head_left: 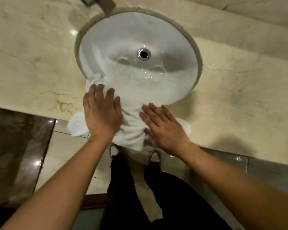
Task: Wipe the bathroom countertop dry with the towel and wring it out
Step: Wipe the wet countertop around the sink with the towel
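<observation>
The white towel [131, 128] lies bunched up on the front edge of the countertop [239, 105], right in front of the sink [123, 30]. One end goes over the sink's rim, and a bit hangs off the front edge.

The left hand [101, 115] lies flat on the left part of the towel, with its fingers straight and spread, pressing down. The right hand [165, 128] lies flat on the right part, and its fingers are straight too. Neither hand grabs the towel. Both are open and only push on it.

The towel looks soft and floppy, with many folds between the two hands. It is likely wet, so it would be heavier than a dry one and would sag and drip when lifted. It cannot break. The stone under it looks smooth and shiny, so the towel probably slides easily.

For wiping, flat palms on top work fine. For wringing, a good way is probably to curl one hand round each end of the bunch. Then the hands twist in opposite ways over the sink, so the water runs to the drain [143, 53]. Water drops shine in the bowl near the towel.
</observation>
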Motion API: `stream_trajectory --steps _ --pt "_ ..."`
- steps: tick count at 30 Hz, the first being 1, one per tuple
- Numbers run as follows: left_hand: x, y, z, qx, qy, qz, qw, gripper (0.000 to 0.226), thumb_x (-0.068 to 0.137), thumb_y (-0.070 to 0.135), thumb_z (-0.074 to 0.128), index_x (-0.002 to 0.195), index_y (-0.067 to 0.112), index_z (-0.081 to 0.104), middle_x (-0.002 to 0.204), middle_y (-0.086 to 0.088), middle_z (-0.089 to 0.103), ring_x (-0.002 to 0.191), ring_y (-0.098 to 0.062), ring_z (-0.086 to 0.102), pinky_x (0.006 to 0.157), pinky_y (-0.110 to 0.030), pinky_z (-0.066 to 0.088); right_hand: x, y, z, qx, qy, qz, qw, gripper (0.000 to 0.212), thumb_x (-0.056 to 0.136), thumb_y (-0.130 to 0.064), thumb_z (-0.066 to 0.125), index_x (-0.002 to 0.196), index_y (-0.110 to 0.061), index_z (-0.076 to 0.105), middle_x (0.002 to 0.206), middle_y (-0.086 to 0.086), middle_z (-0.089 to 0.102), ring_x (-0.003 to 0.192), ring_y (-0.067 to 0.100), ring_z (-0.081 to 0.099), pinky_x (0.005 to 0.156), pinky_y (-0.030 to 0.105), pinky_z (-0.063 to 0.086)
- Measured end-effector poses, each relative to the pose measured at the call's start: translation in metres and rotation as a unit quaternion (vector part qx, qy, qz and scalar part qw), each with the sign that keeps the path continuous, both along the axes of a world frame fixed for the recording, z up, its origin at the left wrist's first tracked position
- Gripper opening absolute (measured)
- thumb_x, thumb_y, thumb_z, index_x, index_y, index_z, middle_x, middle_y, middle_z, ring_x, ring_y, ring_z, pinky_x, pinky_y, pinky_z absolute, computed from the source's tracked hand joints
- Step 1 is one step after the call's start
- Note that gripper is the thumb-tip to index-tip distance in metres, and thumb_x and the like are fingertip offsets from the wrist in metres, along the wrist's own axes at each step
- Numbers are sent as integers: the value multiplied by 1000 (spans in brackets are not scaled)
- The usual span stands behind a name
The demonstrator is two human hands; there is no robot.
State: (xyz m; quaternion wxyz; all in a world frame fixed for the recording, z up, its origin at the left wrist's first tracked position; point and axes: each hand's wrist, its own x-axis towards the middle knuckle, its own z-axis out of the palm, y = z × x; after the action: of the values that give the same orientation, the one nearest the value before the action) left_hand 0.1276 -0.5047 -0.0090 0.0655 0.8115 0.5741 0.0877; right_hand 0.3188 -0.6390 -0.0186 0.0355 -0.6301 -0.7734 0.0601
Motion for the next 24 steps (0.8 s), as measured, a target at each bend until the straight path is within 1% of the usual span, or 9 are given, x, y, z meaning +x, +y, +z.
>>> stream_trajectory --steps 4,6,8,10,12,14,16,19,24 --pt "5 -34 10 -14 -17 64 998 35 103 32 54 134 16 56 144 -16 48 133 -41 43 104 -55 37 45 3 6 -40 -35 67 996 55 110 -37 41 162 -22 29 171 3 22 159 30 10 127 54 13" --pt "0 -51 18 -32 -8 64 997 41 101 35 59 138 18 55 143 -17 47 126 -41 44 95 -55 38 47 -2 11 -37 -36 33 998 52 110 -38 42 160 -28 34 170 5 26 159 34 9 125 60 15" --pt "-8 -62 24 -50 22 49 997 48 99 46 58 140 22 55 138 -16 49 122 -38 42 91 -54 35 35 -16 18 -27 -14 -65 997 49 107 -38 42 156 -34 40 167 10 32 158 40 9 123 65 15" --pt "-22 -53 27 -48 30 19 998 53 93 56 53 135 24 61 133 -15 51 123 -36 41 96 -57 33 3 -26 24 -31 36 -205 978 54 102 -35 42 156 -33 40 169 14 23 158 40 4 124 65 11" --pt "-36 -30 21 -37 26 -30 999 60 91 61 51 132 20 63 140 -19 47 138 -41 36 108 -64 28 -31 -23 27 -58 99 -348 931 65 101 -40 31 164 -25 22 173 13 -2 159 34 -11 126 62 4" --pt "-42 -11 13 -54 31 -87 994 71 93 63 46 143 15 56 159 -23 33 152 -48 20 115 -69 20 -50 -14 25 -90 128 -436 886 73 104 -58 13 166 -20 0 170 10 -21 156 29 -23 127 57 -5" --pt "-36 -5 6 -70 26 -128 989 75 96 61 39 152 12 48 167 -24 25 155 -51 12 119 -70 17 -51 -14 18 -89 101 -456 880 84 102 -69 7 165 -15 -2 171 12 -18 157 31 -20 127 54 -7" --pt "-18 -14 3 -55 -16 -136 989 73 99 53 40 152 4 46 166 -28 26 157 -49 8 125 -64 15 -44 -26 13 -62 76 -495 863 85 104 -67 11 162 -5 -3 170 17 -7 159 30 -10 129 52 4" --pt "31 -65 -1 -61 -34 -114 991 76 101 53 37 156 1 37 168 -28 21 159 -46 5 126 -61 12 -5 -60 10 -55 82 -565 819 84 106 -61 15 159 -2 -14 169 18 -13 159 26 -15 129 50 3"
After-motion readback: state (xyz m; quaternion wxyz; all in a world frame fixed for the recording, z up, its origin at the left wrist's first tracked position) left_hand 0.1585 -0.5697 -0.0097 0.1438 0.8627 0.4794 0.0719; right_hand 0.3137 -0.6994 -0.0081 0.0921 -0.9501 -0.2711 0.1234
